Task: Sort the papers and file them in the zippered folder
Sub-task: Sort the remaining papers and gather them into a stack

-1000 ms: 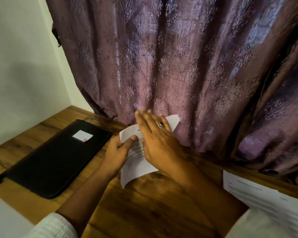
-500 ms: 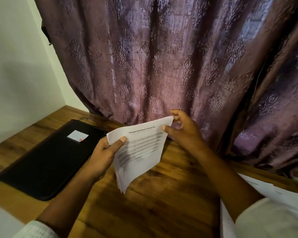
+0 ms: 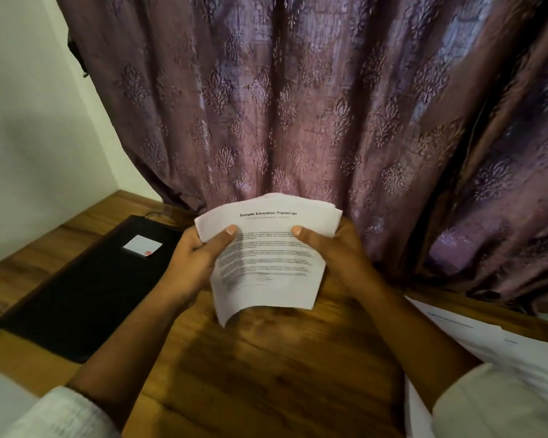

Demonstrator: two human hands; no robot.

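A stack of printed papers (image 3: 268, 263), its top sheet headed "Sample Education Transcript", is held up above the wooden table (image 3: 266, 374). My left hand (image 3: 193, 263) grips the stack's left edge, thumb on the front. My right hand (image 3: 336, 251) grips the right edge the same way. The sheets bow and their lower corner hangs free. The black zippered folder (image 3: 86, 286) lies closed and flat on the table to the left, with a small white label on its cover.
More printed sheets (image 3: 494, 352) lie on the table at the right, partly under my right sleeve. A purple patterned curtain (image 3: 298, 105) hangs right behind the table. A white wall (image 3: 29, 137) bounds the left side.
My right hand lifted off the face of the papers and took hold of their right edge. The stack swung round to face me, and both hands now hold it.
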